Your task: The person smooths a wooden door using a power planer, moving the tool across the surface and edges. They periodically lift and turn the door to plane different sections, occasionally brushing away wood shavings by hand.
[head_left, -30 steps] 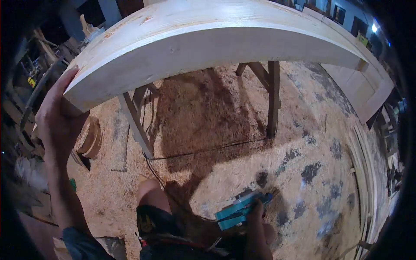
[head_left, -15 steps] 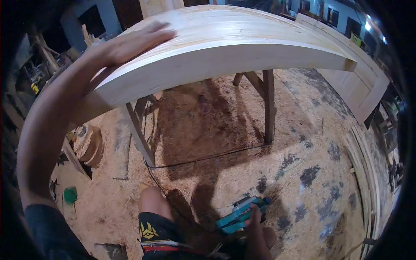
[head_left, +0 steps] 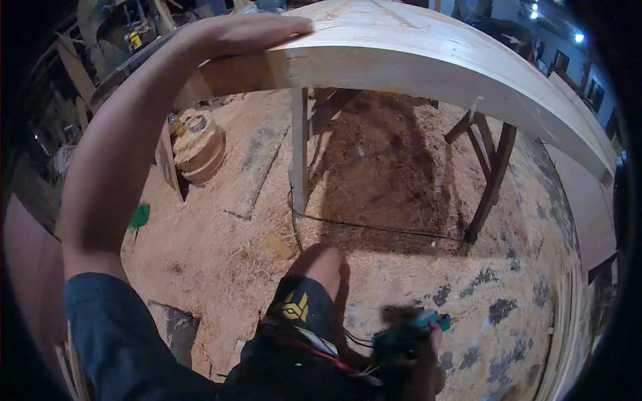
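My left hand (head_left: 261,32) lies with fingers stretched out flat on the top of a pale wooden panel (head_left: 401,65), close to its near left edge. The panel, perhaps a door, rests raised on wooden trestles (head_left: 299,147). Low on the right, my right hand (head_left: 428,342) is closed around a teal electric planer (head_left: 393,339), held beside my leg and apart from the panel. A dark blurred patch covers part of the planer's upper side.
Sawdust and shavings cover the floor (head_left: 221,267). A black cord (head_left: 381,226) runs between the trestle legs. A round wooden block (head_left: 200,150) stands at left, near a green object (head_left: 139,215). Long boards (head_left: 565,327) lie at right.
The view has swung left, so the panel and trestles appear farther right. My left hand still touches the panel top, and my right hand still holds the planer low, now turned and darker.
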Demonstrator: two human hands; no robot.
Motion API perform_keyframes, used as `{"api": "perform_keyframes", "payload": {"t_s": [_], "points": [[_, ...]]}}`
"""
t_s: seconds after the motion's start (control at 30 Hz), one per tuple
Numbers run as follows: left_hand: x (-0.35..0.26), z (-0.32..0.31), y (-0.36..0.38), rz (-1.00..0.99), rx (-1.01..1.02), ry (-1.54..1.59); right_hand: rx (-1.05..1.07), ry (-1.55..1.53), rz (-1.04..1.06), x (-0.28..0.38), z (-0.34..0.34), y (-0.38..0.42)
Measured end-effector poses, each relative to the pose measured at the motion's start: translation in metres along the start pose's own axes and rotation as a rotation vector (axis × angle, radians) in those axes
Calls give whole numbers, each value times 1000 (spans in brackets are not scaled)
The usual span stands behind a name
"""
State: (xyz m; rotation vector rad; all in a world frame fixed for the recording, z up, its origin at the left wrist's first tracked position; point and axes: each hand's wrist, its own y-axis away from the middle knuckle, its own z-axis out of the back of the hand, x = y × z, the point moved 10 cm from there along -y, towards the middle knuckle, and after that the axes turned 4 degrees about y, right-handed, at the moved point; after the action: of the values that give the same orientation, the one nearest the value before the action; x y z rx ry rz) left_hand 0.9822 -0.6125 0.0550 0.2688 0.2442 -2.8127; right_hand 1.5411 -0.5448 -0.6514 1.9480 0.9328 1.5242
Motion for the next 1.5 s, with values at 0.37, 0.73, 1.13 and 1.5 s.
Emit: {"api": "perform_keyframes", "payload": {"t_s": [0.37, 0.73, 1.13, 1.5], "points": [[59, 16, 33, 1, -172, 218, -62, 44, -16, -18, 33, 14], [57, 13, 16, -86, -151, 138, -34, -43, 124, 21, 2, -13], [25, 20, 41, -347, -229, 118, -140, -185, 151, 19, 3, -14], [36, 11, 37, 115, -192, 459, -164, -286, 116, 15, -7, -16]]}}
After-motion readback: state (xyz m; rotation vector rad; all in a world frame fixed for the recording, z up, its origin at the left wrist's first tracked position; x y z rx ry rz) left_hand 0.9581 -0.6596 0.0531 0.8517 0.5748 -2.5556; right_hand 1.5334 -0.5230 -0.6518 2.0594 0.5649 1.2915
